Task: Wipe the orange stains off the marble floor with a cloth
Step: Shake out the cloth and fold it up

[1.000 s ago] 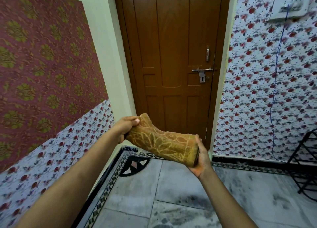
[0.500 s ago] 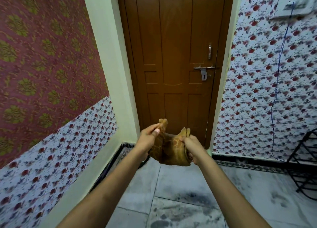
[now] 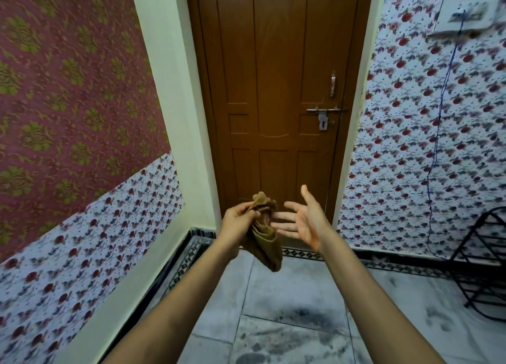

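The right hand (image 3: 304,221) has let go, fingers spread; left hand (image 3: 236,222) fingers pinch the bunched cloth (image 3: 264,237).

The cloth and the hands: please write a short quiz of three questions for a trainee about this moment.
1. True or false: both hands grip the cloth.
2. Which is the right hand doing? A) squeezing the cloth B) open with spread fingers, beside the cloth C) touching the door latch
3. Fill in: the cloth hangs from the ___ hand, above the marble floor.

Key: 1 false; 2 B; 3 left.
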### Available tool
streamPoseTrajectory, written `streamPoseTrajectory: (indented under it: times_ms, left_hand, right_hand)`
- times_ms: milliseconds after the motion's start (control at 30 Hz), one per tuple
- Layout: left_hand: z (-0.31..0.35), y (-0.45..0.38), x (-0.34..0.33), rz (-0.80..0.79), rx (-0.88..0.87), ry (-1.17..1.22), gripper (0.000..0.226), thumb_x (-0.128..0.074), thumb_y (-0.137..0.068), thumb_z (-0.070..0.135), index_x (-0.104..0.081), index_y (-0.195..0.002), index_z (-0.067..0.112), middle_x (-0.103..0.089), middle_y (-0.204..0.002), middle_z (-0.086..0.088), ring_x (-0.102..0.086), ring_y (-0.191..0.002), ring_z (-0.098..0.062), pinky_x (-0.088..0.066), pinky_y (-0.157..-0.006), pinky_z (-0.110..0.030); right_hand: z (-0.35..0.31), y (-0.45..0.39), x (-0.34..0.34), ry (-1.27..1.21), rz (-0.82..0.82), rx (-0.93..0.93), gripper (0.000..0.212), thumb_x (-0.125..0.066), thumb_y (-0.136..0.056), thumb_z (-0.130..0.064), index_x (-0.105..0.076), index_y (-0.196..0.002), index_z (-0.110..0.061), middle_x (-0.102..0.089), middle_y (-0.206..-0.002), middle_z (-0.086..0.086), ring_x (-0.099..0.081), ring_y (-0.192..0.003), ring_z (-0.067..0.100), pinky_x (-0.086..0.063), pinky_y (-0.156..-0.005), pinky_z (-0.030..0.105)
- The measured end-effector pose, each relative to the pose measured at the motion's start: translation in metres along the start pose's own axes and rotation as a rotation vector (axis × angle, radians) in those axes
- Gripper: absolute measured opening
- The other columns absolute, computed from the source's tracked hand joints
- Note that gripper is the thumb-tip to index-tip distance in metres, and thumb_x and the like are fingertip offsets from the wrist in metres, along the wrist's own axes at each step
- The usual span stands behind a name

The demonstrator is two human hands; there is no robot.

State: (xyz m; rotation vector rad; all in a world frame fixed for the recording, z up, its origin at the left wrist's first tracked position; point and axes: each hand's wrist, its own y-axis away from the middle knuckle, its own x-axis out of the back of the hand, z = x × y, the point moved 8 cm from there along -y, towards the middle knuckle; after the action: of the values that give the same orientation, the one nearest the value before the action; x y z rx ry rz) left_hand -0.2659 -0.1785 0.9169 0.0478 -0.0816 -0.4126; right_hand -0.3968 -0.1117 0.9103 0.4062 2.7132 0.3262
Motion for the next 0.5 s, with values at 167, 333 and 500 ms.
streamPoseTrajectory:
  times_ms: [167,333,500]
  left_hand:
    - [-0.020,0.002,0.001,-0.129,0.334,0.456,0.025,-0.055,-0.091,0.025,-0.057,-0.112,0.011,-0.063,-0.109,-0.016,-0.061,-0.096,-0.032,-0.051,-0.070,-0.041]
    - [-0.061,0.004,0.009,-0.007,0.455,0.397,0.038,-0.052,-0.094,0.033,-0.054,-0.122,0.008,-0.064,-0.110,-0.018,-0.062,-0.097,-0.033,-0.052,-0.074,-0.044]
    - [-0.101,0.024,0.014,-0.002,0.518,0.297,0.037,-0.056,-0.092,0.032,-0.055,-0.122,0.010,-0.065,-0.110,-0.017,-0.064,-0.094,-0.032,-0.054,-0.069,-0.039]
  right_hand:
    - [0.040,-0.009,0.031,0.134,0.223,-0.031,0.051,-0.049,-0.087,-0.057,-0.052,-0.119,-0.018,-0.057,-0.124,0.010,-0.053,-0.113,0.028,-0.043,-0.099,0.047]
    - [0.070,-0.008,0.004,-0.136,0.056,-0.081,0.046,-0.059,-0.087,-0.044,-0.054,-0.121,-0.014,-0.065,-0.113,0.012,-0.062,-0.105,0.030,-0.049,-0.094,0.046]
    - [0.098,-0.005,0.015,-0.048,0.234,-0.071,0.025,-0.055,-0.093,-0.030,-0.057,-0.112,-0.013,-0.066,-0.104,0.012,-0.063,-0.097,0.032,-0.050,-0.091,0.051]
